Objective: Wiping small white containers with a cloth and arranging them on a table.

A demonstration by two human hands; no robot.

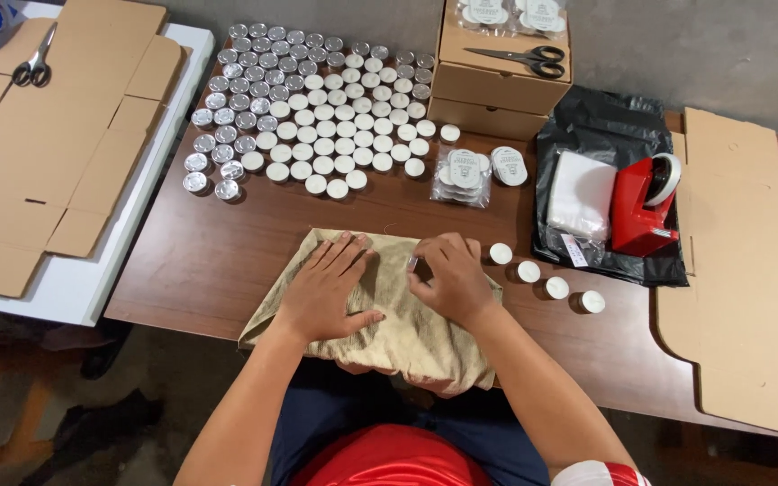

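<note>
Beige cloth (407, 337) under both hands' fingers (353, 256)

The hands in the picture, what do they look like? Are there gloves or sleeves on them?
No gloves. The left hand and right hand are bare, with no rings or watch that I can see. Both forearms are bare too, so any sleeves are short. A bit of red and white striped sleeve shows at the bottom edge by the right arm, and the person wears a red top.
</note>
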